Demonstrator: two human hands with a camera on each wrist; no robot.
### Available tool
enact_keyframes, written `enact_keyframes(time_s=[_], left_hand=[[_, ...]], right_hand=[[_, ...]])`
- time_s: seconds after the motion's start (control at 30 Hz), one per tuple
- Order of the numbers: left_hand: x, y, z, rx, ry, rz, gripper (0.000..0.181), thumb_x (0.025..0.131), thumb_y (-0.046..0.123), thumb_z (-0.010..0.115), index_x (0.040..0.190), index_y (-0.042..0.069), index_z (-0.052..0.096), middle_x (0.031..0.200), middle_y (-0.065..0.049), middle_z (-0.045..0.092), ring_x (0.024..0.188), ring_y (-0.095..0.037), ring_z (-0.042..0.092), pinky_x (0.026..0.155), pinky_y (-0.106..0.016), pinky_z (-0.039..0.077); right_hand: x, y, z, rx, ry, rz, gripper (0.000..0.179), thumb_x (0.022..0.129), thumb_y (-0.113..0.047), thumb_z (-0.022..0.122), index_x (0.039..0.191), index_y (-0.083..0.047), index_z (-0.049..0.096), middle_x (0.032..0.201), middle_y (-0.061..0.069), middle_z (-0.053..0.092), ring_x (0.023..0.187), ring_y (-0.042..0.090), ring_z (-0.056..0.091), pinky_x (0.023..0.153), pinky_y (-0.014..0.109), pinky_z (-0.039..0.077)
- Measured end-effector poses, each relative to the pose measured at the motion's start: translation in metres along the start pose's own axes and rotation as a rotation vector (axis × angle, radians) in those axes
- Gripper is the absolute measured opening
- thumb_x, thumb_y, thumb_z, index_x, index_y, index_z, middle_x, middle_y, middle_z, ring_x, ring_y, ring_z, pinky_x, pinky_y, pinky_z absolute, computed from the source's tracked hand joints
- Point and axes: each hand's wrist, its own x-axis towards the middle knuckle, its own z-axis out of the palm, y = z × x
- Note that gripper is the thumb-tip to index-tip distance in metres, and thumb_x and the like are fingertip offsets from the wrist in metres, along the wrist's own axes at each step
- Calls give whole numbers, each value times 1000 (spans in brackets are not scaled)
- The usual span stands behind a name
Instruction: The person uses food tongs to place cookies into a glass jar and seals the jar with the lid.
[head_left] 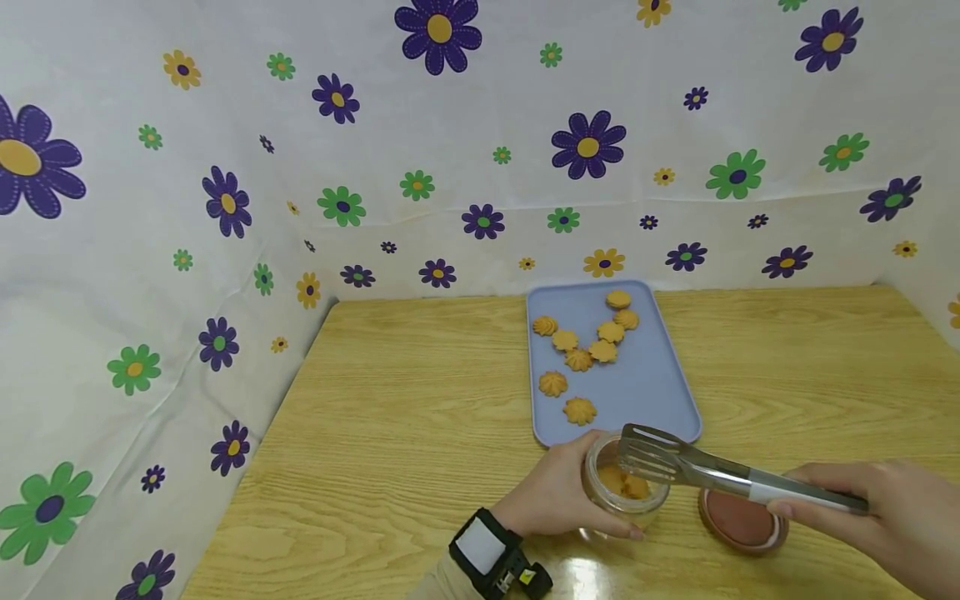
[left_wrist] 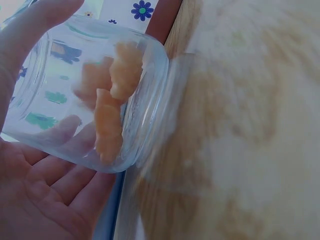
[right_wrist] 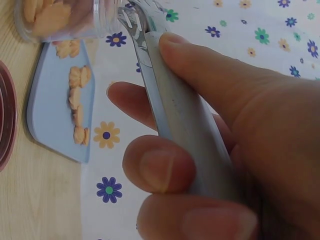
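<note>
My left hand (head_left: 558,492) grips a clear glass jar (head_left: 628,510) around its side, with a few golden cookies (left_wrist: 110,125) at the bottom. In the left wrist view the jar (left_wrist: 65,85) shows on its side, thumb above and fingers below. My right hand (head_left: 881,508) holds metal tongs (head_left: 720,477) by the handles, and their slotted ends are over the jar's mouth. In the right wrist view, fingers and thumb wrap the tongs (right_wrist: 175,105). Beyond the jar, a blue tray (head_left: 637,392) bears several cookies (head_left: 579,360), most of them in a V-shaped row.
A reddish-brown round lid (head_left: 742,518) lies on the wooden table (head_left: 390,417), right of the jar and below the tongs. A white flowered cloth (head_left: 465,117) hangs behind the table and along its left side.
</note>
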Motion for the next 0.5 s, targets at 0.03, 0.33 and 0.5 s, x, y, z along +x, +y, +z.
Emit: enact_keyframes(time_s=[0.03, 0.33, 0.5], left_hand=[[0, 0, 0, -4, -1, -1, 90, 66, 41, 94, 144, 29, 52, 130, 14, 65, 115, -1, 61, 101, -26, 52], [-1, 2, -2, 11, -4, -10, 87, 67, 42, 94, 142, 25, 53, 130, 10, 65, 116, -1, 60, 103, -26, 51], [-1, 2, -2, -5, -23, -12, 85, 68, 40, 93, 142, 25, 53, 136, 6, 64, 120, -2, 58, 106, -27, 49]], right_hand=[[0, -1, -1, 0, -7, 1, 38, 93, -50, 67, 107, -18, 80, 65, -10, 57, 51, 8, 34, 47, 25, 24], [17, -1, -9, 57, -16, 98, 68, 96, -56, 60, 123, 6, 70, 79, 5, 67, 61, 19, 48, 50, 31, 36], [39, 1, -9, 85, 57, 111, 78, 100, -58, 52, 131, 14, 58, 83, 13, 67, 63, 22, 52, 49, 35, 41]])
